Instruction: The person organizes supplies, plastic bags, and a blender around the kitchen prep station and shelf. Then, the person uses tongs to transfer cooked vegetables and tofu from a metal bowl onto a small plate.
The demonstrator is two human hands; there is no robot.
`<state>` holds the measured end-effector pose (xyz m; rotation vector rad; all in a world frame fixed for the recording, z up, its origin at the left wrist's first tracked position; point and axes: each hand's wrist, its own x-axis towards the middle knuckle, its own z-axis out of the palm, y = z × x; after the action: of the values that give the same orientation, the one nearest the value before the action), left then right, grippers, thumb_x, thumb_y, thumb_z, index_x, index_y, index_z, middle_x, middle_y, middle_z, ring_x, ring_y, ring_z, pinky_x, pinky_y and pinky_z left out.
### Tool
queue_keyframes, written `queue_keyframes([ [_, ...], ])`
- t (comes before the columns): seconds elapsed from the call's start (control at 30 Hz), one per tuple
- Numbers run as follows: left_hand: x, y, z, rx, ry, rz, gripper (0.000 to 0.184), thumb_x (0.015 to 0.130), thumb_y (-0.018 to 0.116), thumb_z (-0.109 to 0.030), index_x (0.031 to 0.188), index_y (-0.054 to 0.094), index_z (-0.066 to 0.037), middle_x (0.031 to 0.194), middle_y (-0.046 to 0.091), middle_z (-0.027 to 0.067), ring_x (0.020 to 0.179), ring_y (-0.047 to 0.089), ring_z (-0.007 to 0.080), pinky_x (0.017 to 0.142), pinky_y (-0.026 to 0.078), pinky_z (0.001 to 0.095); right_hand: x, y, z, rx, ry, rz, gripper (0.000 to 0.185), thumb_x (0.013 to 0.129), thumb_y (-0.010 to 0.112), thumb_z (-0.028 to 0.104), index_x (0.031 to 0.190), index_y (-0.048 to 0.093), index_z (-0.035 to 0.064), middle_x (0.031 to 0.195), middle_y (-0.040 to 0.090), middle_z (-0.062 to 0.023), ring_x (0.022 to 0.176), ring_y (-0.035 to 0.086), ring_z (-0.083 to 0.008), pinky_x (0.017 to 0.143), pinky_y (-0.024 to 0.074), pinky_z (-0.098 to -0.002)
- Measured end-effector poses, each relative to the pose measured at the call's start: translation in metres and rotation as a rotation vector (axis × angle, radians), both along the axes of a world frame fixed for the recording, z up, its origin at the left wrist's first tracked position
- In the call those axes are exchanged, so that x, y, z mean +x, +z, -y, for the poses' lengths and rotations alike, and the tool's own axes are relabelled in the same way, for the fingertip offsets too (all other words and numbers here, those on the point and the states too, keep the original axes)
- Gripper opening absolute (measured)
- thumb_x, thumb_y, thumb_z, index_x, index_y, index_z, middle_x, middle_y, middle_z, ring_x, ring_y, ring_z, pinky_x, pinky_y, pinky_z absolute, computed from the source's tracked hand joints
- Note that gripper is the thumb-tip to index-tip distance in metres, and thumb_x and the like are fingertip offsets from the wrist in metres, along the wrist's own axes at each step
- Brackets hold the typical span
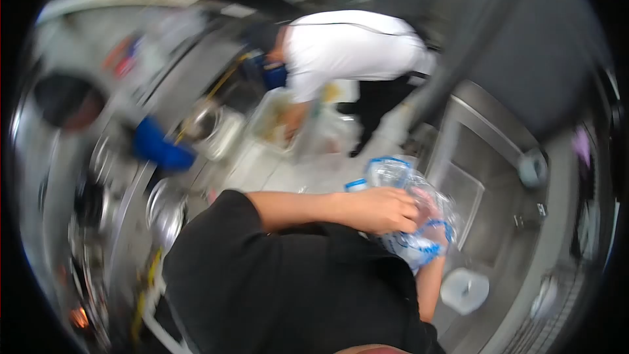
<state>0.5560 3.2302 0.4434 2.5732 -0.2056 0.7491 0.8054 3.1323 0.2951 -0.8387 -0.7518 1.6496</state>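
A clear plastic bag with blue print (409, 246) is in front of my body, right of the middle in the head view. Something pinkish shows through it, too blurred to name. My left hand (390, 211) reaches across from the left, its fingers curled on the bag's near side. From below, my right hand (440, 228) comes up at the bag's right side, partly covered by the plastic. Its fingers are mostly hidden.
A person in a white top (354, 46) bends over a white tub (265, 121) on the floor ahead. A steel sink (488, 157) is on the right, with a white container (464, 290) nearby. Metal bowls (167, 213) and a lit flame (78, 316) are at left.
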Motion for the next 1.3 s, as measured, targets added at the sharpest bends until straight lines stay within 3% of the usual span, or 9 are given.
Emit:
queue_keyframes([
  [0.13, -0.074, -0.003, 0.049, -0.008, 0.217, -0.203, 0.014, 0.073, 0.068, -0.007, 0.087, 0.066, -0.006, 0.083, 0.067, 0.0109, 0.088, 0.068, 0.034, 0.081, 0.053, 0.0441, -0.06, 0.03, -0.039, 0.159, 0.111, 0.087, 0.06, 0.098, 0.063, 0.043, 0.138, 0.054, -0.0006, 0.128, 0.066, -0.0125, 0.114, 0.066, -0.0263, 0.094, 0.056, -0.0415],
  [0.3, -0.123, -0.022, 0.08, -0.128, 0.433, -0.246, 0.017, 0.076, 0.066, -0.006, 0.092, 0.065, -0.006, 0.089, 0.065, 0.0085, 0.092, 0.064, 0.0301, 0.081, 0.051, 0.0428, -0.077, 0.095, -0.064, 0.658, -0.109, 0.441, 0.036, 0.093, 0.071, 0.015, 0.125, 0.063, -0.0007, 0.115, 0.07, -0.0146, 0.103, 0.07, -0.0261, 0.088, 0.0573, -0.0381],
  [0.43, -0.155, -0.021, 0.086, -0.175, 0.553, -0.123, 0.021, 0.077, 0.064, -0.004, 0.098, 0.062, -0.005, 0.09, 0.06, 0.0072, 0.094, 0.061, 0.0276, 0.081, 0.049, 0.041, -0.123, 0.134, -0.061, 0.486, -0.017, 0.483, 0.04, 0.1, 0.064, 0.033, 0.114, 0.069, -0.0042, 0.115, 0.068, -0.0146, 0.103, 0.067, -0.0228, 0.09, 0.054, -0.0354],
  [0.53, -0.178, -0.016, 0.075, -0.076, 0.633, -0.008, 0.022, 0.07, 0.073, -0.009, 0.092, 0.069, -0.012, 0.115, 0.062, 0.01, 0.113, 0.057, 0.0303, 0.091, 0.044, 0.0454, -0.154, 0.137, -0.04, 0.343, 0.071, 0.495, 0.073, 0.095, 0.061, 0.061, 0.121, 0.064, -0.0072, 0.128, 0.065, -0.0213, 0.107, 0.069, -0.0301, 0.096, 0.0541, -0.0451],
  [0.67, -0.198, -0.009, 0.053, 0.086, 0.692, -0.052, 0.023, 0.062, 0.081, -0.016, 0.083, 0.075, -0.021, 0.153, 0.049, 0.0122, 0.142, 0.04, 0.0357, 0.107, 0.029, 0.0566, -0.192, 0.112, 0.007, 0.461, 0.197, 0.389, 0.051, 0.1, 0.061, 0.04, 0.125, 0.065, -0.0051, 0.127, 0.068, -0.0211, 0.118, 0.065, -0.0327, 0.104, 0.0496, -0.0446],
  [0.77, -0.213, -0.01, 0.046, 0.053, 0.387, -0.224, 0.024, 0.062, 0.077, -0.012, 0.085, 0.075, -0.018, 0.159, 0.043, 0.0118, 0.152, 0.028, 0.0351, 0.112, 0.024, 0.0579, -0.223, 0.102, 0.044, 0.388, 0.116, 0.493, 0.042, 0.104, 0.056, 0.029, 0.129, 0.064, -0.0034, 0.129, 0.068, -0.0161, 0.118, 0.064, -0.0273, 0.103, 0.0493, -0.0419],
  [0.87, -0.225, -0.09, 0.039, 0.01, -0.026, -0.357, 0.024, 0.062, 0.076, -0.01, 0.085, 0.073, -0.012, 0.116, 0.068, 0.0102, 0.119, 0.06, 0.0311, 0.109, 0.035, 0.0552, -0.258, 0.077, 0.105, 0.095, -0.098, 0.751, 0.035, 0.1, 0.063, 0.024, 0.126, 0.067, 0.0011, 0.121, 0.071, -0.0154, 0.11, 0.069, -0.0276, 0.096, 0.052, -0.0395],
  [1.0, -0.24, -0.132, 0.088, -0.131, -0.303, -0.384, 0.025, 0.067, 0.066, 0.001, 0.092, 0.069, -0.003, 0.094, 0.067, 0.0154, 0.095, 0.063, 0.0382, 0.09, 0.05, 0.0449, -0.318, 0.043, 0.213, -0.026, -0.532, 1.349, 0.043, 0.094, 0.07, 0.029, 0.127, 0.062, 0.0026, 0.12, 0.066, -0.0182, 0.113, 0.062, -0.0395, 0.096, 0.0496, -0.0479],
  [1.3, -0.262, -0.093, 0.265, -0.202, -0.831, -0.561, 0.022, 0.075, 0.07, 0.001, 0.097, 0.071, -0.001, 0.09, 0.067, 0.0184, 0.082, 0.065, 0.0396, 0.074, 0.051, 0.041, -0.504, 0.046, 0.477, -0.73, -1.303, 1.018, 0.031, 0.093, 0.068, 0.024, 0.115, 0.069, 0.0026, 0.105, 0.074, -0.0186, 0.102, 0.07, -0.0355, 0.087, 0.0547, -0.0432],
])
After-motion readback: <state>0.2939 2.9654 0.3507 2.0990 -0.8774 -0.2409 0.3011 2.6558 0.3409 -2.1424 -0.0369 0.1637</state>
